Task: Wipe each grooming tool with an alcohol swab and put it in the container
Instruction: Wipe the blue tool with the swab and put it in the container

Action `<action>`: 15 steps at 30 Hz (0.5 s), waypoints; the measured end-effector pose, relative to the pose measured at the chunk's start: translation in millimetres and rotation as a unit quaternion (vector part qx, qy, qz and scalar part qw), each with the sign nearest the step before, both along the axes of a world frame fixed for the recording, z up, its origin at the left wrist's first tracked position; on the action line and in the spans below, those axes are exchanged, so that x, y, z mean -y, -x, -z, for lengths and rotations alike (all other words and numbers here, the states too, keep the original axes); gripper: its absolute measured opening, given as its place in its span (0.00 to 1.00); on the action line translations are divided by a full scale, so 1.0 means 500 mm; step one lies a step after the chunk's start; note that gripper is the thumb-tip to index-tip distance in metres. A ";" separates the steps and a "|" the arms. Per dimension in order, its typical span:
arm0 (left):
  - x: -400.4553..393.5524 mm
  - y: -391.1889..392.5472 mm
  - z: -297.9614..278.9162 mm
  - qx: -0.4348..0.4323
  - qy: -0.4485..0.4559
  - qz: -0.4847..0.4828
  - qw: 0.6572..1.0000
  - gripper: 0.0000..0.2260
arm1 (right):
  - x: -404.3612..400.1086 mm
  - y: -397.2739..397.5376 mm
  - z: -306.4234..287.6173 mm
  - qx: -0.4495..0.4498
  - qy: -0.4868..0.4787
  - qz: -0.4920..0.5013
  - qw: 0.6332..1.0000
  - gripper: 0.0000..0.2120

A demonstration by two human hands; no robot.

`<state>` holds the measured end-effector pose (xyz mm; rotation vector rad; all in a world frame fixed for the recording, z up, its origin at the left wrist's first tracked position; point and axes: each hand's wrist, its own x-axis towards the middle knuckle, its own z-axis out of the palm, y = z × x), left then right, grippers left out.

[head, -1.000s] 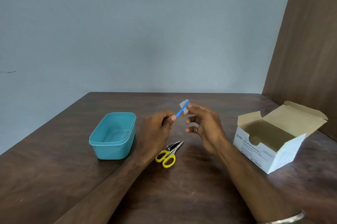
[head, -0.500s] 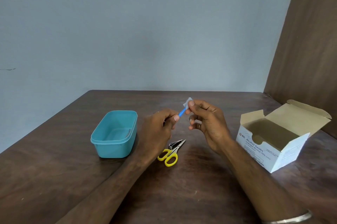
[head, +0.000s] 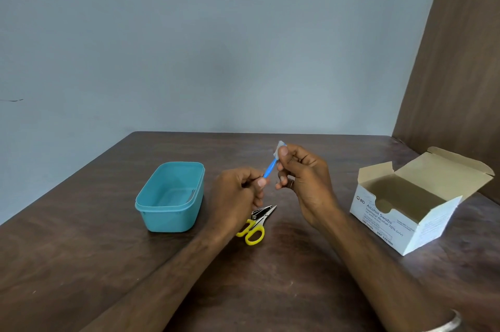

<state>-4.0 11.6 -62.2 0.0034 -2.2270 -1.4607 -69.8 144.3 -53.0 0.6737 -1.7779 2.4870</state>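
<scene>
In the head view, the left hand (head: pixel 238 191) pinches the lower end of a thin blue tool (head: pixel 269 169) above the table (head: pixel 81 264); the right hand (head: pixel 303 177) pinches a white swab (head: pixel 278 149) around its upper end; the teal container (head: pixel 170 196) stands to the left; yellow scissors (head: pixel 254 229) and a nail clipper (head: pixel 261 213) lie under the hands; the open swab box (head: pixel 405 220) stands to the right.

So I count one teal container (head: pixel 170 197), one scissors (head: pixel 253 231), one nail clipper (head: pixel 260 213), one blue tool (head: pixel 269 168), one swab (head: pixel 278 149), one swab box (head: pixel 411 203).
</scene>
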 end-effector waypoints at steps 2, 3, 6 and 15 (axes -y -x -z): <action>-0.001 -0.002 -0.002 0.013 -0.024 0.012 1.000 0.11 | 0.002 -0.001 0.001 -0.003 -0.002 -0.016 1.000 0.08; -0.002 -0.004 -0.004 0.018 -0.037 0.019 0.999 0.12 | 0.002 -0.001 0.001 -0.002 -0.001 -0.024 1.000 0.07; -0.003 -0.006 -0.008 0.032 -0.074 0.042 0.996 0.16 | 0.001 -0.003 0.000 0.001 0.005 -0.047 0.999 0.06; 0.007 -0.011 -0.020 0.082 -0.124 0.094 0.984 0.14 | -0.001 -0.014 -0.006 -0.016 -0.037 -0.063 0.997 0.07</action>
